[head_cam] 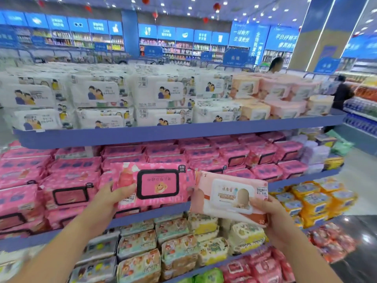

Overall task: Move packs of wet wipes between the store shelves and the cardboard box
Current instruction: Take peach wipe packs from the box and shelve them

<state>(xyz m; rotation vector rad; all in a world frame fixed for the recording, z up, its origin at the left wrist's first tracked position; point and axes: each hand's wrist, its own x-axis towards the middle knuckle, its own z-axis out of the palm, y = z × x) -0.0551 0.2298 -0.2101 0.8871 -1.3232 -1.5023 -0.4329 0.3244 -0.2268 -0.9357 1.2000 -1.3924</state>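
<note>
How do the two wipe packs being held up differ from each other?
Colour: the pink pack, in the left hand, is vivid; the pale pack, in the right hand, is peach and white. Lid: the pink pack's has a thick black frame, the pale pack's is white. Pose: the pink pack sits nearly level, the pale pack tilts down rightward. Both face the camera, each gripped at one end.

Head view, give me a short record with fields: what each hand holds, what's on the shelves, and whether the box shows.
left hand: holds bright pink pack with black-framed lid
right hand: holds pale pink pack with white lid
top shelf: white packs, peach packs to their right
middle shelf: stacked pink packs
cardboard box: not in view
</note>
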